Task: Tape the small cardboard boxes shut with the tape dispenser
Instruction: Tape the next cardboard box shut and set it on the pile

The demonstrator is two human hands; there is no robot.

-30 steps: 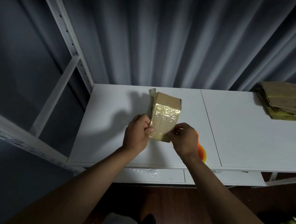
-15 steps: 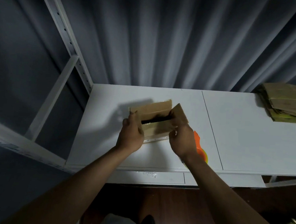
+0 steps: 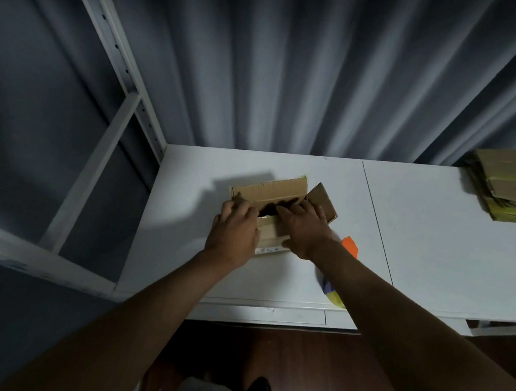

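A small cardboard box [image 3: 275, 215] sits on the white surface [image 3: 431, 238], a little left of its middle seam, its top open with the far flap [image 3: 271, 190] standing up and a side flap [image 3: 323, 201] tilted out to the right; the left hand [image 3: 233, 231] lies over the box's near left corner, fingers bent onto the edge; the right hand [image 3: 304, 229] rests across the near flap, fingers spread and reaching into the dark opening; an orange tape dispenser [image 3: 350, 246] lies just right of the right wrist, mostly hidden by the forearm; a stack of flattened cardboard boxes [image 3: 507, 190] lies at the far right corner, well apart; grey curtains [image 3: 289, 75] hang behind.
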